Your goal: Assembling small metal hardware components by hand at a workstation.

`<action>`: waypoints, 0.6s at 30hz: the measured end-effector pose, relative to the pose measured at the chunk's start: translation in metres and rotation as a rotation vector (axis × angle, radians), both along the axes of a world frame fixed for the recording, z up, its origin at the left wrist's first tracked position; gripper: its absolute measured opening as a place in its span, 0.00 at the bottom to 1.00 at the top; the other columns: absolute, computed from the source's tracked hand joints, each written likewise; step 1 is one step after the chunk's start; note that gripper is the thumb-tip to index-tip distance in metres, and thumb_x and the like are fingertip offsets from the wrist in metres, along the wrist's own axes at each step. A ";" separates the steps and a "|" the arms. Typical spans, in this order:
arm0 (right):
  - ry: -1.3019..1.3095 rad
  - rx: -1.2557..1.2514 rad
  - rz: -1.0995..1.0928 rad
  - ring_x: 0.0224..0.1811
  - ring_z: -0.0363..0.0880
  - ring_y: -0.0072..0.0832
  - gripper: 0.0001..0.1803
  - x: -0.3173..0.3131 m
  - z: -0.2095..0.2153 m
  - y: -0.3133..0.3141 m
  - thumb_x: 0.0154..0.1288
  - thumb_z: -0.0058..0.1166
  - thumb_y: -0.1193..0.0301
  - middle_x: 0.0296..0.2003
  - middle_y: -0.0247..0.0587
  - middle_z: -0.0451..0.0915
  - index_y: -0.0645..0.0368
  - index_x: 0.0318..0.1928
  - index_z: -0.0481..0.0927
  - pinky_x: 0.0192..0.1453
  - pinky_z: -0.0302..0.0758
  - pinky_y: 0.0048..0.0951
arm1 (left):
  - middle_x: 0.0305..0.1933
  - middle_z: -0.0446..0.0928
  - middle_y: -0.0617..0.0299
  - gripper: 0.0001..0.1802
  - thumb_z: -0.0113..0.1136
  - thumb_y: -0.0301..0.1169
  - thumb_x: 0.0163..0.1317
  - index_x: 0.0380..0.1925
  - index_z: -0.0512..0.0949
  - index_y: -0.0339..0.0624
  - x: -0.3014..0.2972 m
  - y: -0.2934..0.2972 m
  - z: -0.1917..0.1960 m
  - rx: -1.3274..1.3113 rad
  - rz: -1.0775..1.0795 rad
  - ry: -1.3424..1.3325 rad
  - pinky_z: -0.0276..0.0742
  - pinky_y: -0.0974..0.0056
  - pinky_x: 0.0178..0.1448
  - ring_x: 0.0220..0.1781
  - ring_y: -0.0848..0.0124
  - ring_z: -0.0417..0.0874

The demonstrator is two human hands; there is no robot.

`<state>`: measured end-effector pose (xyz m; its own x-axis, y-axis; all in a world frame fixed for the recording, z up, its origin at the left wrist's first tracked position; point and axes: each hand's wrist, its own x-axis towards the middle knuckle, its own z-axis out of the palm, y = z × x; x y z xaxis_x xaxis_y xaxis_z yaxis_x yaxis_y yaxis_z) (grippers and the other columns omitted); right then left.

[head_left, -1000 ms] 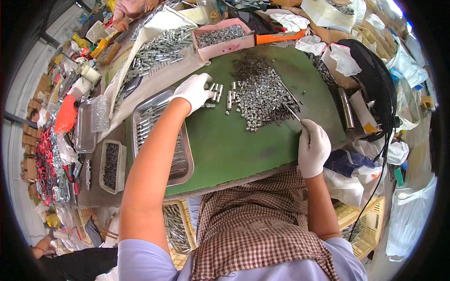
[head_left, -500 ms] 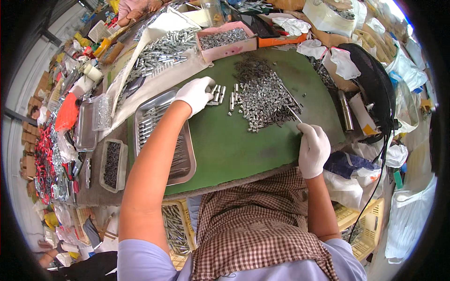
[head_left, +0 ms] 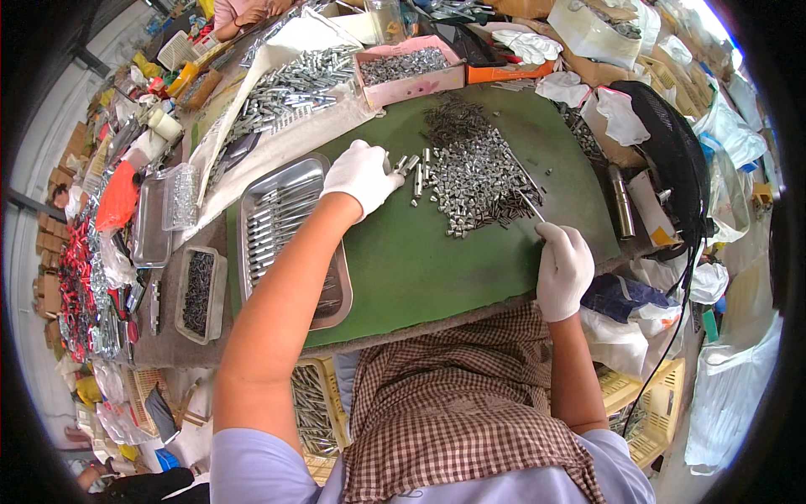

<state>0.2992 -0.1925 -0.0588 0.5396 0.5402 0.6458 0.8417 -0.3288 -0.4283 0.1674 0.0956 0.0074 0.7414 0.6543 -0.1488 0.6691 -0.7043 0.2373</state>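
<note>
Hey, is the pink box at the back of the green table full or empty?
Full: the pink box is open-topped and heaped with small grey metal parts.

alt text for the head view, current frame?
A person in white gloves works at a green table: the left hand grips small metal cylinders beside a heap of metal parts, and the right hand holds a thin rod reaching into the heap. A metal tray of similar parts lies to the left, amid cluttered boxes and bags.

Small metal sleeves [head_left: 470, 181] — loose heap, green mat
</note>
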 end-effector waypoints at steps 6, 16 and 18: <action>-0.013 0.020 0.005 0.37 0.81 0.44 0.14 0.000 0.000 0.000 0.56 0.55 0.82 0.34 0.43 0.82 0.54 0.42 0.84 0.42 0.77 0.41 | 0.49 0.79 0.45 0.17 0.70 0.44 0.58 0.34 0.86 0.39 -0.007 -0.003 -0.005 0.033 0.032 -0.042 0.76 0.52 0.60 0.54 0.51 0.82; 0.349 0.144 0.253 0.43 0.84 0.39 0.16 -0.028 0.044 0.003 0.63 0.56 0.83 0.43 0.49 0.83 0.59 0.49 0.86 0.49 0.79 0.33 | 0.33 0.81 0.58 0.11 0.70 0.31 0.59 0.37 0.76 0.46 -0.043 -0.118 0.016 0.278 -0.298 -0.569 0.79 0.58 0.38 0.32 0.57 0.84; 0.457 0.149 0.315 0.43 0.84 0.34 0.16 -0.037 0.052 0.009 0.63 0.60 0.79 0.44 0.47 0.83 0.59 0.52 0.86 0.48 0.79 0.31 | 0.33 0.81 0.60 0.11 0.70 0.32 0.58 0.37 0.77 0.47 -0.043 -0.134 0.014 0.301 -0.318 -0.624 0.78 0.57 0.38 0.32 0.58 0.83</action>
<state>0.2624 -0.1831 -0.0065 0.6094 0.6410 0.4665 0.6080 -0.0002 -0.7939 0.1249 -0.0380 0.0218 0.7892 0.3408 0.5110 0.2277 -0.9350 0.2719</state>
